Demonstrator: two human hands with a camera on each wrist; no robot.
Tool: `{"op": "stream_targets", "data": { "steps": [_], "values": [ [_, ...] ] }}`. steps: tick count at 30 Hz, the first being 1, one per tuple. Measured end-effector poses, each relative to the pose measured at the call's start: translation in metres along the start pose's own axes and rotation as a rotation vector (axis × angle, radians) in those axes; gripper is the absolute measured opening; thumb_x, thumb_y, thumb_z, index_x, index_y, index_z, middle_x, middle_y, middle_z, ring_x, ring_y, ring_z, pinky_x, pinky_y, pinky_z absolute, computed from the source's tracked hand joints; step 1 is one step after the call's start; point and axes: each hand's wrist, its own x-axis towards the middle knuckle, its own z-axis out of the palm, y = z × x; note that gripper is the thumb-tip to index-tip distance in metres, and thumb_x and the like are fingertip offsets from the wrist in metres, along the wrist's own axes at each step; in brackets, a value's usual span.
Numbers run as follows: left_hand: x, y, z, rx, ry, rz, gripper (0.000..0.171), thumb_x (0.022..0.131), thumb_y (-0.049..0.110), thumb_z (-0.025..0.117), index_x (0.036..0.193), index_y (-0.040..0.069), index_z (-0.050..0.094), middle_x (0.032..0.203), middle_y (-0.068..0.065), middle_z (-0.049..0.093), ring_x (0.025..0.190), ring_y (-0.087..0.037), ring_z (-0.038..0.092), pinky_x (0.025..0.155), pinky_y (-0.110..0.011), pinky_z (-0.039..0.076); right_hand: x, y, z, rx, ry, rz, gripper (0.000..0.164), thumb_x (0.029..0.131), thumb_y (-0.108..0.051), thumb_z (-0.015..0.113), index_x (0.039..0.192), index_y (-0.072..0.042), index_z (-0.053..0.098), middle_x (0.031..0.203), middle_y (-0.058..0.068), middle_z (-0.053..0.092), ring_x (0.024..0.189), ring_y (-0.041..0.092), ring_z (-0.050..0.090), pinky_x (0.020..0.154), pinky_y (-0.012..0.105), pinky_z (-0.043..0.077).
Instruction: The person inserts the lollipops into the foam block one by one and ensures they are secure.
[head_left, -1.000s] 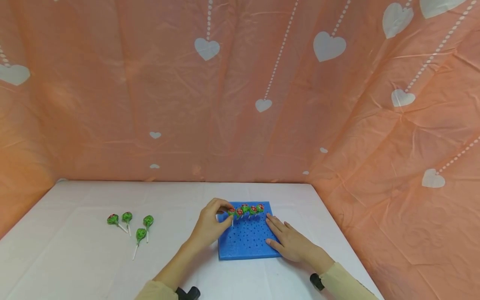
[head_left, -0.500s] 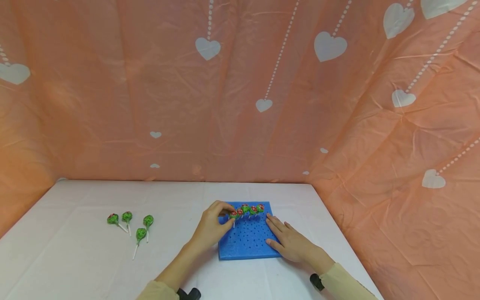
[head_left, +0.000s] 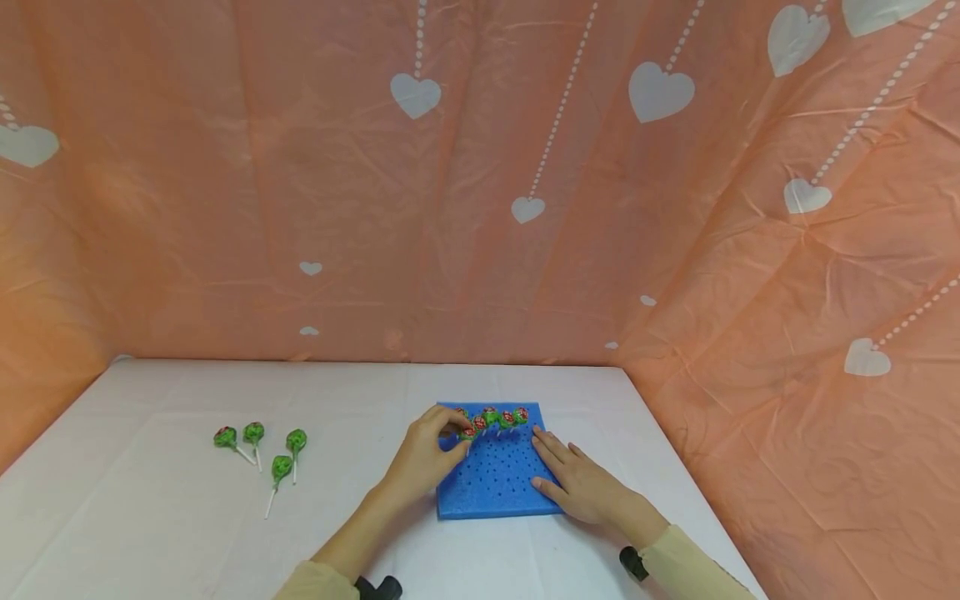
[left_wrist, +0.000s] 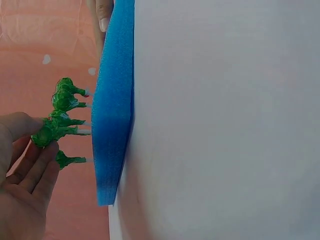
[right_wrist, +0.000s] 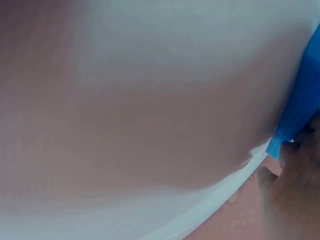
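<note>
My left hand [head_left: 420,454] pinches the head of a green-and-red wrapped lollipop [left_wrist: 44,135] between thumb and fingers. Its white stick meets the top of a blue foam board [head_left: 491,492] dotted with small holes; how deep it goes I cannot tell. Several more lollipops [head_left: 507,418] stand in the board near its far edge, one of them [left_wrist: 67,160] partly behind my left fingers in the left wrist view. With fingers extended, my right hand [head_left: 588,487] rests on the board's right edge. The right wrist view shows only part of that hand and a blue corner.
Several loose lollipops [head_left: 281,468] lie on the white-covered table [head_left: 150,517], left of the board. An orange curtain [head_left: 337,183] with white hearts hangs behind the table and along its right side.
My left hand has brought the pinched lollipop slightly nearer and lower over the board. Another lollipop head now shows behind it. My right hand has stayed in place.
</note>
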Motion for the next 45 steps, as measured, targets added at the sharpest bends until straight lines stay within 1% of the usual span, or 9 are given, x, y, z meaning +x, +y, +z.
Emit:
{"op": "stream_targets", "data": {
  "steps": [5, 9, 12, 17, 22, 29, 37, 42, 45],
  "values": [
    [0.001, 0.000, 0.001, 0.017, -0.024, -0.026, 0.016, 0.091, 0.003, 0.077, 0.104, 0.011, 0.072, 0.107, 0.000, 0.066, 0.100, -0.017, 0.068, 0.091, -0.037, 0.060, -0.001, -0.001, 0.000, -0.002, 0.003, 0.001, 0.075, 0.110, -0.052, 0.041, 0.163, -0.003, 0.026, 0.173, 0.013, 0.017, 0.157, 0.035, 0.022, 0.124, 0.059, 0.023],
    [0.002, 0.001, 0.002, 0.025, -0.037, -0.043, 0.015, 0.092, 0.004, 0.077, 0.105, 0.011, 0.072, 0.108, -0.002, 0.067, 0.103, -0.021, 0.069, 0.091, -0.037, 0.060, -0.001, -0.001, -0.001, -0.005, 0.001, 0.012, 0.075, 0.110, -0.052, 0.041, 0.164, -0.004, 0.025, 0.173, 0.012, 0.016, 0.158, 0.033, 0.021, 0.125, 0.058, 0.023],
    [0.003, 0.001, 0.002, 0.028, -0.034, -0.036, 0.016, 0.092, 0.002, 0.077, 0.105, 0.010, 0.072, 0.108, -0.004, 0.067, 0.103, -0.024, 0.070, 0.090, -0.038, 0.061, 0.000, -0.001, -0.001, -0.014, -0.006, 0.020, 0.074, 0.110, -0.053, 0.040, 0.164, -0.005, 0.023, 0.174, 0.010, 0.014, 0.158, 0.031, 0.019, 0.126, 0.056, 0.022],
    [0.003, 0.000, 0.002, 0.029, -0.030, -0.023, 0.016, 0.091, 0.000, 0.076, 0.105, 0.008, 0.072, 0.107, -0.005, 0.068, 0.101, -0.023, 0.070, 0.090, -0.038, 0.061, 0.000, -0.001, -0.001, -0.009, -0.004, 0.014, 0.074, 0.110, -0.052, 0.041, 0.164, -0.004, 0.024, 0.173, 0.012, 0.015, 0.158, 0.033, 0.020, 0.125, 0.058, 0.023],
    [0.002, -0.001, 0.002, 0.042, -0.031, -0.015, 0.017, 0.091, 0.000, 0.077, 0.104, 0.009, 0.072, 0.106, -0.004, 0.068, 0.098, -0.022, 0.068, 0.087, -0.038, 0.061, 0.000, -0.001, -0.001, -0.010, -0.013, 0.017, 0.075, 0.110, -0.053, 0.040, 0.164, -0.005, 0.023, 0.174, 0.010, 0.014, 0.158, 0.031, 0.019, 0.125, 0.056, 0.022],
    [0.002, 0.002, -0.001, 0.042, -0.035, -0.024, 0.017, 0.090, 0.000, 0.077, 0.103, 0.010, 0.072, 0.102, -0.001, 0.067, 0.096, -0.023, 0.066, 0.082, -0.041, 0.060, 0.000, -0.001, -0.001, 0.000, -0.007, 0.000, 0.075, 0.110, -0.052, 0.040, 0.164, -0.003, 0.024, 0.173, 0.013, 0.016, 0.158, 0.034, 0.020, 0.124, 0.059, 0.023],
    [0.001, 0.006, -0.003, 0.057, -0.038, -0.039, 0.022, 0.090, 0.000, 0.077, 0.110, 0.006, 0.071, 0.106, -0.005, 0.066, 0.098, -0.026, 0.065, 0.083, -0.044, 0.059, 0.000, -0.002, -0.001, 0.002, -0.008, -0.002, 0.075, 0.110, -0.053, 0.039, 0.164, -0.003, 0.024, 0.173, 0.013, 0.016, 0.158, 0.034, 0.020, 0.124, 0.059, 0.023],
    [0.000, 0.007, -0.005, 0.047, -0.020, -0.036, 0.025, 0.091, 0.001, 0.077, 0.115, 0.004, 0.071, 0.110, -0.007, 0.068, 0.101, -0.027, 0.067, 0.086, -0.044, 0.060, -0.001, -0.003, -0.002, -0.001, -0.006, 0.002, 0.075, 0.110, -0.053, 0.039, 0.164, -0.003, 0.025, 0.173, 0.013, 0.016, 0.158, 0.034, 0.021, 0.124, 0.059, 0.023],
    [-0.001, 0.006, -0.009, 0.035, -0.005, -0.026, 0.026, 0.091, 0.001, 0.077, 0.116, 0.003, 0.071, 0.112, -0.007, 0.069, 0.101, -0.026, 0.067, 0.086, -0.046, 0.059, -0.001, -0.002, -0.002, 0.004, -0.003, 0.004, 0.075, 0.110, -0.053, 0.039, 0.164, -0.003, 0.025, 0.173, 0.013, 0.016, 0.157, 0.035, 0.021, 0.124, 0.059, 0.023]
  ]
}}
